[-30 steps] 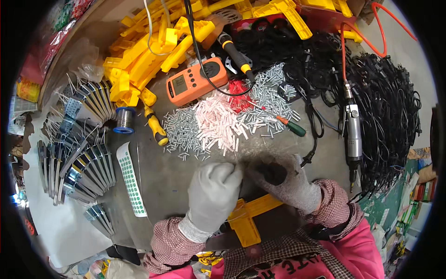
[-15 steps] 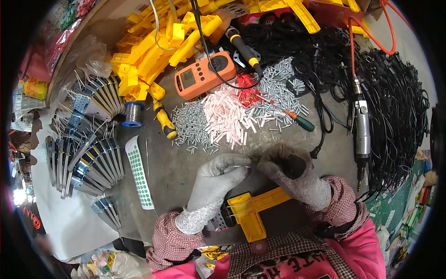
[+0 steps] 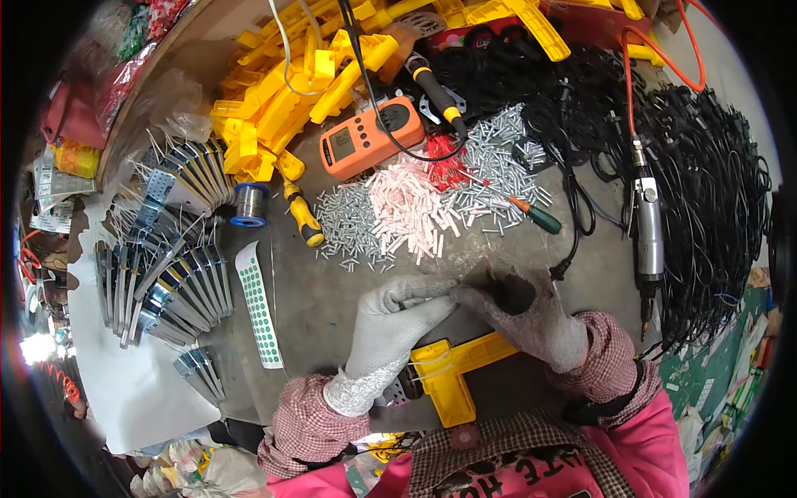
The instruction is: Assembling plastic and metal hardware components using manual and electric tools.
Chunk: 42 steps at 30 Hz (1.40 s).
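Observation:
My left hand (image 3: 397,315), in a grey knitted glove, has its fingers pinched together near the table's middle. My right hand (image 3: 531,324), its glove darkened at the fingers, is also curled closed, and its fingertips meet those of the left. Whatever lies between the fingertips is too small or hidden to make out. Just below the hands, close to my body, rests a yellow T-shaped plastic housing (image 3: 450,392) with thin white wires across it. Beside it, partly under my left wrist, shows a perforated metal plate (image 3: 397,393).
Beyond my hands lie pale pink sleeves (image 3: 408,207), silver screws (image 3: 353,220) and an orange meter (image 3: 371,139). Left are a solder spool (image 3: 249,206), a green-dotted sticker sheet (image 3: 259,307) and metal strip parts (image 3: 166,274). Right hangs an air screwdriver (image 3: 647,224) by black cords (image 3: 714,207).
My fingertips have come together, closing the small gap between the hands. The view has shifted slightly, so the things at the left appear a little farther right. The yellow housing stays in place.

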Tool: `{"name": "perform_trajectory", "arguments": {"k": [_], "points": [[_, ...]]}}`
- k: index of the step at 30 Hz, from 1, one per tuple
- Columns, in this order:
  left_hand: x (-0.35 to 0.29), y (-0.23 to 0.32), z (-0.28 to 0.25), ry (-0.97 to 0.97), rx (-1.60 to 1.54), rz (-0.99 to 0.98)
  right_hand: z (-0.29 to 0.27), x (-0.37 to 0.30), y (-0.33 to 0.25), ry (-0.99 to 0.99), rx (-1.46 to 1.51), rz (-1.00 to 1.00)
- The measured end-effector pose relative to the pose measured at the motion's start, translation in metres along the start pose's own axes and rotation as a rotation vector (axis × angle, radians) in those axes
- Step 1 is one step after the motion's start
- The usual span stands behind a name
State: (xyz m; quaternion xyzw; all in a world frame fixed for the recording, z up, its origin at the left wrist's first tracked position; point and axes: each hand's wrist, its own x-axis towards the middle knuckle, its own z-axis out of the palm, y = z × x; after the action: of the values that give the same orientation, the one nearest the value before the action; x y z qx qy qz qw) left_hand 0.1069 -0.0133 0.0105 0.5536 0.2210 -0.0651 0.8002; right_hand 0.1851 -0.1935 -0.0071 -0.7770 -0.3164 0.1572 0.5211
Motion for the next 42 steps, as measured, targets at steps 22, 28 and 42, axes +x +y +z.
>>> {"name": "perform_trajectory", "arguments": {"k": [22, 28, 42], "points": [[0.113, 0.073, -0.09, 0.465, 1.286, 0.414, -0.005, 0.002, 0.006, -0.071, 0.37, 0.239], [0.013, 0.019, -0.02, 0.064, 0.718, 0.458, -0.009, 0.004, -0.004, -0.136, 0.63, 0.352], [0.0, 0.018, 0.012, -0.055, 1.921, 1.075, 0.002, -0.013, 0.027, -0.211, -0.342, -0.217]]}}
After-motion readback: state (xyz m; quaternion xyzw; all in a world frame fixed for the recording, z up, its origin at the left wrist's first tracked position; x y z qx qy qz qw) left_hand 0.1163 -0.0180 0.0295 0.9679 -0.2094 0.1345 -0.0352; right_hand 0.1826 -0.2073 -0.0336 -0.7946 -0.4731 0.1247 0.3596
